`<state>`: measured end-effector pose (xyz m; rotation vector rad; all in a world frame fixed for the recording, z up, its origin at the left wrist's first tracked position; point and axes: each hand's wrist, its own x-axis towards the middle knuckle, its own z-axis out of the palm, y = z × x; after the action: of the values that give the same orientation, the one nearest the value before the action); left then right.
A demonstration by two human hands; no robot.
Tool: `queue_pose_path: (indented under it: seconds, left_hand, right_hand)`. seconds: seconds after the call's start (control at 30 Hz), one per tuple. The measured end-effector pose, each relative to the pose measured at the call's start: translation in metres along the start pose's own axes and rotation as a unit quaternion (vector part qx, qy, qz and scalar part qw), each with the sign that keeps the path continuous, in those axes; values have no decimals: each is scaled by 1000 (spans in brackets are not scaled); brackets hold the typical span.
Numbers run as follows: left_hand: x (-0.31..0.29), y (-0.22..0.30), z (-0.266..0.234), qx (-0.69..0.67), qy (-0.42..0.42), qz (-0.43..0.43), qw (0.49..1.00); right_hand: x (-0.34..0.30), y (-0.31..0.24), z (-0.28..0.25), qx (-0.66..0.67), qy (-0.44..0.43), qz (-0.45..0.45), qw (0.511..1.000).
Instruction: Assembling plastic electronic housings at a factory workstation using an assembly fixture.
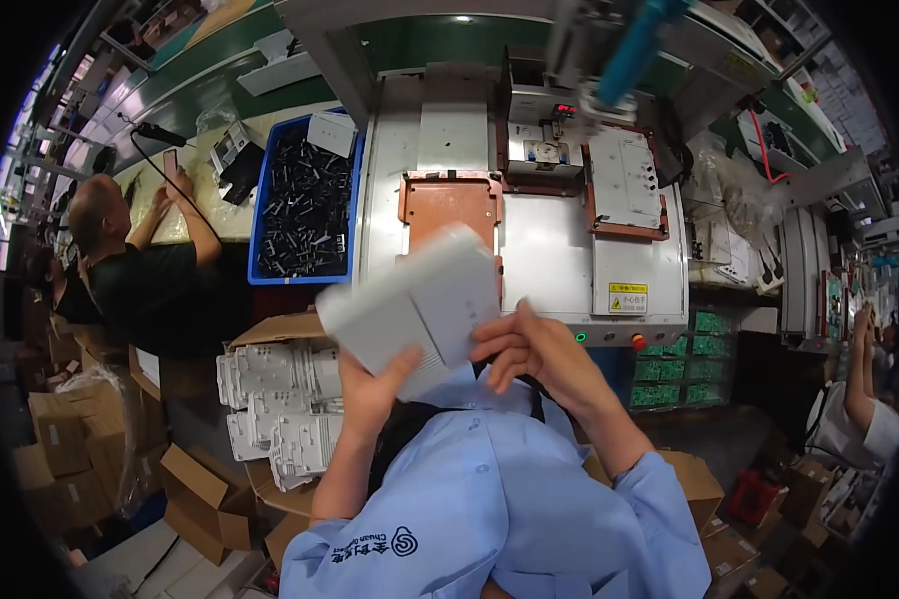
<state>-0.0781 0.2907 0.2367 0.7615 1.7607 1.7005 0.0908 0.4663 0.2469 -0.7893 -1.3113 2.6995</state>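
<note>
My left hand [370, 389] grips a white plastic housing [410, 299] by its lower left edge, thumb on top. The housing is tilted and slightly blurred, with a vented panel and small holes on its face. My right hand [544, 354] is beside its right edge, fingers loosely bent and apart; whether the fingertips touch it I cannot tell. Beyond the housing lies an orange-brown fixture [449, 195] on the machine's metal bed, partly hidden by it. A second fixture at the right carries another white housing [624, 180].
A blue bin [260, 270] of small black parts stands left of the machine [549, 270]. A box of white housings [285, 399] sits lower left. A red knob [639, 342] is on the machine's front edge. Green circuit boards [659, 369] lie right. Another person [140, 240] sits far left.
</note>
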Motion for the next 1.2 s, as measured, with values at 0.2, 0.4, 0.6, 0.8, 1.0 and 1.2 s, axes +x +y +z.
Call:
queue_pose_path:
  seconds: [0.2,0.4,0.6,0.8,1.0,1.2]
  left_hand:
    - [30,32,-14,328,-304,364,817]
    - [98,-13,-12,510,-271,357,734]
    - [124,-47,20,281,-185,125,933]
    - [117,-91,26,423,-139,218,868]
    - [115,-103,43,541,-100,240,799]
    - [115,-103,47,589,-114,219,769]
  right_hand:
    - [14,-18,9,127,60,77,987]
    - [61,-17,-15,-146,145,-132,970]
    - [118,9,-32,-113,282,-196,932]
    - [135,17,-52,-143,275,-146,940]
    - [148,18,-91,-328,258,-115,901]
    - [151,15,-108,-447,242,-44,860]
